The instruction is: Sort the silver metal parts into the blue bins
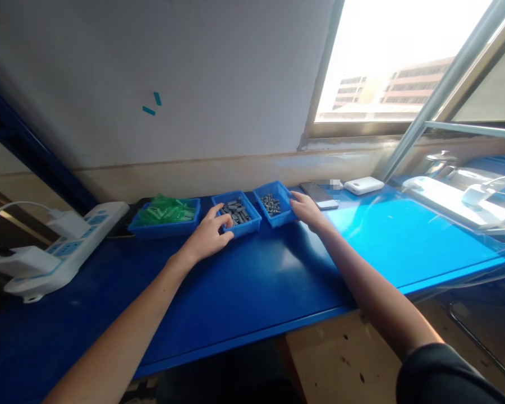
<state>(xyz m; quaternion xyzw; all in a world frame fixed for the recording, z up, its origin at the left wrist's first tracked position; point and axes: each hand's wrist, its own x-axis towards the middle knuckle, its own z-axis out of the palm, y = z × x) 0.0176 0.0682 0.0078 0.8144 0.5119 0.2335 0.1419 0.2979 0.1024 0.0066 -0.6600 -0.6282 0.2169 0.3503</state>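
Observation:
Three small blue trays stand in a row at the back of the blue bench [244,280]. The left tray [151,228] holds green plastic pieces. Dark grey metal parts fill the middle tray [252,223], and small grey screws lie in the right tray [283,219]. My left hand [208,235] grips the front left corner of the middle tray, thumb on its rim. My right hand [306,210] holds the right side of the right tray, fingers curled on its wall.
A white power strip [63,249] with plugs lies at the left. A phone [318,194] and a white power bank [364,185] rest behind the right tray. A white device with cable [458,202] sits far right under a clear sheet. Wall and window behind.

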